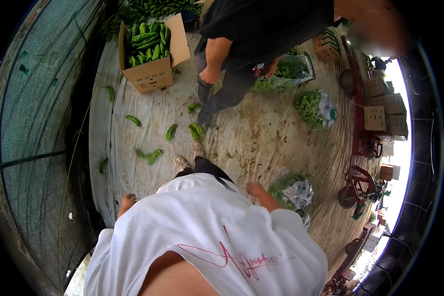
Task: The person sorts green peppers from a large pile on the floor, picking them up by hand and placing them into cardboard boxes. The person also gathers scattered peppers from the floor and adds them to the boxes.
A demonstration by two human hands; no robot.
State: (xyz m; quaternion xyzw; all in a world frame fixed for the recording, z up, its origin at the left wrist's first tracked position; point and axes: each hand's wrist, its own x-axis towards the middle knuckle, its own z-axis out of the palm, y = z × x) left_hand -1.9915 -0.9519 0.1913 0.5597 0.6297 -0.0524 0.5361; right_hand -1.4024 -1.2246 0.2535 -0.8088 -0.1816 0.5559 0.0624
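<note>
Both my arms hang beside my white shirt. My left hand [128, 201] is low at the left, its fingers loosely bent and nothing visible in them. On the other side, my right hand [255, 189] hangs with loose fingers and no object showing in it; a clear bag of green produce [282, 191] lies close to its right. Ahead of my shoes, several loose green peppers [171, 131] are scattered over the pale floor sheet [261, 148]. Farther off at the left stands an open cardboard box [150, 78] filled with green peppers [145, 39].
A person in dark clothes [261, 29] stands ahead, bent beside the box. Right of them are a plastic-lined crate of greens [293, 71] and another bag of green produce [314, 109]. Red carts [357, 182] and stacked cartons [375, 118] line the right; green netting [29, 98] walls the left.
</note>
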